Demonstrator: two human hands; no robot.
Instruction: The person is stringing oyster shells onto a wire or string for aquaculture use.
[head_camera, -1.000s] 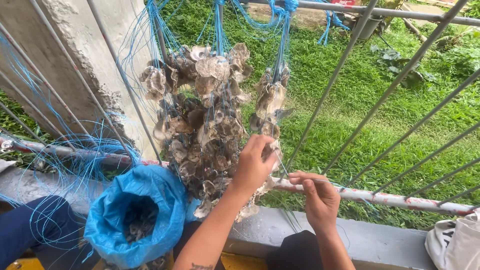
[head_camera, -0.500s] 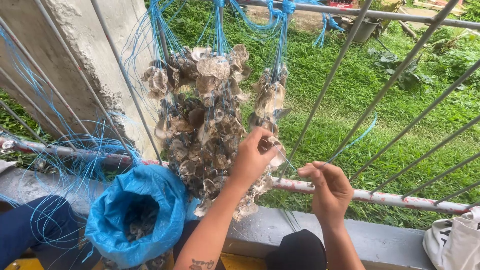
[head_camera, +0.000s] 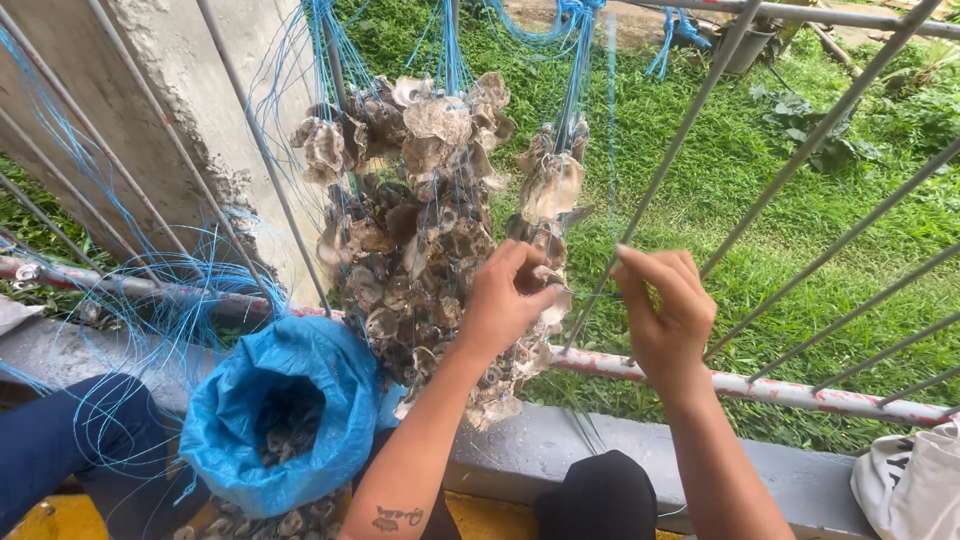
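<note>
Strings of grey-brown oyster shells (head_camera: 420, 220) hang in bunches on blue twine from a metal railing. My left hand (head_camera: 505, 300) grips a shell on the rightmost string of shells (head_camera: 548, 185), low on that string. My right hand (head_camera: 665, 310) is raised beside it, fingers pinched on a thin blue line (head_camera: 612, 120) that runs straight up to the top rail. The two hands are a short gap apart.
A blue plastic bag (head_camera: 285, 410) with loose shells stands open at lower left, beside tangled blue twine (head_camera: 150, 290). Slanted railing bars (head_camera: 800, 190) cross in front of grass. A concrete pillar (head_camera: 130, 110) stands left; a white bag (head_camera: 905, 480) sits at lower right.
Both hands have risen along the shell string. My right hand lifted from the lower rail and now pinches the blue line higher up.
</note>
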